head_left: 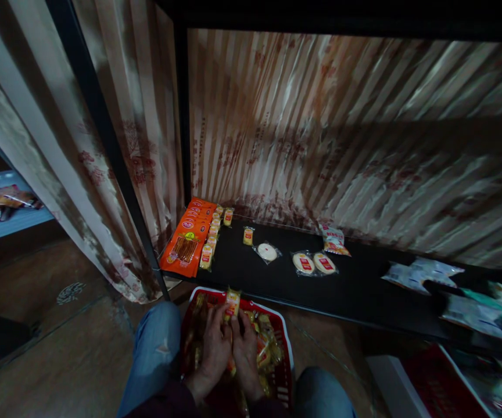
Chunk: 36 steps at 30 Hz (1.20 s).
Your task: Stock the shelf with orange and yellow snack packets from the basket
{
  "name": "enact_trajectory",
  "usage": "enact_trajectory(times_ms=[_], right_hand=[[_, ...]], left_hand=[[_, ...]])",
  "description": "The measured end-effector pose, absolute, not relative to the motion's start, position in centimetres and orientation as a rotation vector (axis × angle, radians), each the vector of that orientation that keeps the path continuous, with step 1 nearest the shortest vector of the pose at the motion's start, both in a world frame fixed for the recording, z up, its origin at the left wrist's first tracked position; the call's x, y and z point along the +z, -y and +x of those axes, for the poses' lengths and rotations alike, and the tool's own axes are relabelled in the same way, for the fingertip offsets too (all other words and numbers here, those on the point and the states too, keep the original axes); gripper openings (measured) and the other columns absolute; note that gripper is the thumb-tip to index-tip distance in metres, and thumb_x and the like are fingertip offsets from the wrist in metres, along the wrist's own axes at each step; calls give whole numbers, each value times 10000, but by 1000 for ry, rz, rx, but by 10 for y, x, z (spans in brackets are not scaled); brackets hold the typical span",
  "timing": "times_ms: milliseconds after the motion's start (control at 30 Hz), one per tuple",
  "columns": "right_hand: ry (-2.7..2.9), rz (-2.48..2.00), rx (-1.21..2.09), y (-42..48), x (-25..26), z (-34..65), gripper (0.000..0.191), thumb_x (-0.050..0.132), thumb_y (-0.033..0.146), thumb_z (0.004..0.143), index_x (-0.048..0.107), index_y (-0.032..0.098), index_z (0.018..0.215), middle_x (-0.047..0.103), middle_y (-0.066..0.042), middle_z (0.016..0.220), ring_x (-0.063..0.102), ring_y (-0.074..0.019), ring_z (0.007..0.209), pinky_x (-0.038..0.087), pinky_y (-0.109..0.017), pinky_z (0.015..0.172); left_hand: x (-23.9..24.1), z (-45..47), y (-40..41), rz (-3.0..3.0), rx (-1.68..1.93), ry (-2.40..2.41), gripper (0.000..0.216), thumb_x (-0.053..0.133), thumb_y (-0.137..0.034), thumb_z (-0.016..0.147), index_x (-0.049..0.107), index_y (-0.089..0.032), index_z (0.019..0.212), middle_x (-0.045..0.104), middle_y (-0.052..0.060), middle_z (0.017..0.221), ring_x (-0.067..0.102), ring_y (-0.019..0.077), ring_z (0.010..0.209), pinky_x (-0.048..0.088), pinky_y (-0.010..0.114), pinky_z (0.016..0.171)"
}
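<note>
Over a red basket point(286, 354) between the knees, my left hand point(214, 347) and my right hand point(244, 348) are close together. Their fingers are closed around a small yellow wrapped snack point(233, 298), whose upper end sticks out past the fingertips. The lower part of it is hidden by the hands. More yellow wrapped snacks point(269, 337) fill the basket beneath and to the right. Just beyond, on the black shelf point(251, 278), a row of the same snacks point(206, 255) runs back beside orange bags point(185, 247). A single yellow snack point(248, 235) lies apart from that row.
Round white packaged cakes point(303, 263), a pink-and-white bag point(334, 239) and pale bags point(420, 274) lie along the shelf. A black post point(115, 128) rises at its left front, with striped curtains point(321, 128) behind. An open box point(438, 383) stands lower right.
</note>
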State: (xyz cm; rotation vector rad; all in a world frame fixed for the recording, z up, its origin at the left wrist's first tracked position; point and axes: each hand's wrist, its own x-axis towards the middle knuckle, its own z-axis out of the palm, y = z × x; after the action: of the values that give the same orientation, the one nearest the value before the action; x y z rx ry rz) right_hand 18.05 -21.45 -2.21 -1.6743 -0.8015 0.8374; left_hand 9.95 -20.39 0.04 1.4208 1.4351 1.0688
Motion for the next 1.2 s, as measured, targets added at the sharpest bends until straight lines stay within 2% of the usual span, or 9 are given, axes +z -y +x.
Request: enact_trajectory(times_ms=[167,433,767,1033,1200], right_hand=[[836,-1657,817,195,-7,186,492,553,508,746,683,152,1060,722,-133,1039,653,-270,991,496,-363,859],[851,-1576,829,158,-1,195,484,572,481,752,658,165,1109,700,-112,1109,647,-236,1006,485,-333,885],[894,-1477,859,107,-10,212,458,606,423,704,650,164,1080,704,-111,1097,648,-249,1012,464,-380,948],[982,-1527,758,80,-10,218,418,549,386,708,665,164,1042,719,-111,1046,671,-244,932,488,-386,900],[1033,-1538,726,65,-8,223,395,548,394,710,677,158,1000,731,-114,987,675,-243,882,497,-380,867]], left_hand=[[10,101,188,1463,1119,-1382,477,398,-68,735,600,-171,1155,589,109,1204,551,186,1135,414,361,1035],[19,108,156,1463,1105,-1398,481,401,-93,770,580,-177,1208,548,97,1293,508,176,1204,378,344,1073],[23,121,114,1475,1096,-1370,459,380,-159,823,554,-145,1248,503,129,1332,479,184,1238,342,338,1106],[21,132,89,1411,1139,-1391,436,404,-195,818,578,-140,1214,514,144,1335,468,218,1262,328,386,1122],[20,137,73,1410,1159,-1392,430,400,-183,831,573,-160,1224,537,119,1336,464,198,1274,327,368,1124]])
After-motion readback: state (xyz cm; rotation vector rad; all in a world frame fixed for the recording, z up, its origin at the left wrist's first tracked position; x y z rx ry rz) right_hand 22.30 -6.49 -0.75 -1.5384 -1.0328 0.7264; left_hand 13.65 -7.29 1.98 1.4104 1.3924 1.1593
